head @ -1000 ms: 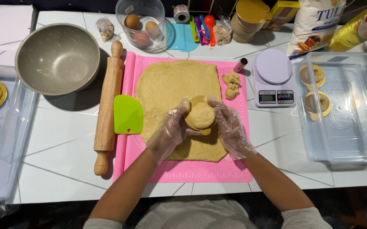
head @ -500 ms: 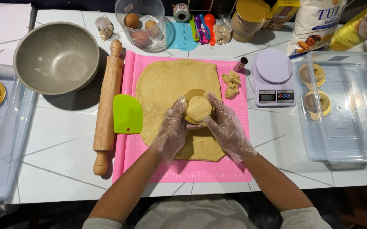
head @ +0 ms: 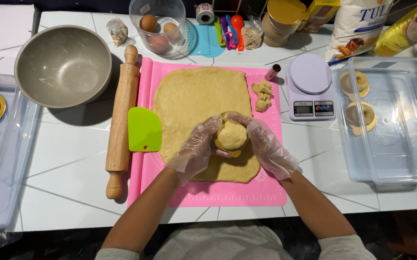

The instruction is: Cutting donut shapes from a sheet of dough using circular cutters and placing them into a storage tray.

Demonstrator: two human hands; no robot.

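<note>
Two gloved hands, left hand (head: 196,149) and right hand (head: 266,144), grip one dough round (head: 231,135) | three eggs (head: 159,30) | one rolling pin (head: 121,123)

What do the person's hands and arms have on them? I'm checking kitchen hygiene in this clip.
Both the left hand and the right hand wear thin, clear, loose disposable plastic gloves, crinkled and ending near the wrists. The forearms are bare down to short light grey sleeves at the picture's lower edge. No watch, rings or bracelets can be seen.

Both forearms converge toward centre; the left hand (head: 196,149) and right hand (head: 266,144), each in a clear plastic glove, are cupped together, fingers curled inward
</note>
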